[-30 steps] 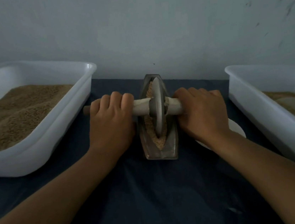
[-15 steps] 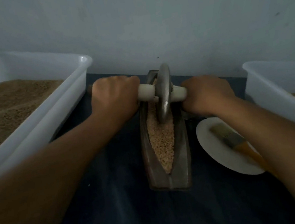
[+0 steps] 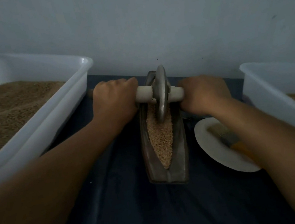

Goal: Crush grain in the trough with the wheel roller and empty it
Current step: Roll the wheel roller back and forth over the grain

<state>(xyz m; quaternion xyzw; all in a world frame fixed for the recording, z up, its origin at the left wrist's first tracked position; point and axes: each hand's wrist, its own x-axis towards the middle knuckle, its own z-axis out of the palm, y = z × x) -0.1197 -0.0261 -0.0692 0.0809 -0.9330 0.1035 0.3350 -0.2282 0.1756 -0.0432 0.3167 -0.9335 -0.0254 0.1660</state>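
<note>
A narrow boat-shaped metal trough (image 3: 181,145) lies lengthwise on the dark cloth, holding pale grain (image 3: 161,140). The metal wheel roller (image 3: 161,95) stands upright in the trough's far end, its pale axle sticking out both sides. My left hand (image 3: 115,101) grips the left end of the axle. My right hand (image 3: 204,93) grips the right end. The far tip of the trough is hidden behind the wheel.
A large white tub (image 3: 50,112) full of brown grain stands at the left. Another white tub (image 3: 278,92) stands at the right. A white plate (image 3: 216,151) with a yellow-handled brush (image 3: 228,137) lies right of the trough, partly under my right forearm. A wall is close behind.
The wheel rolled from the trough's middle to its far end, both hands going with it. The grain in the near part is uncovered, and the plate and brush came into view.
</note>
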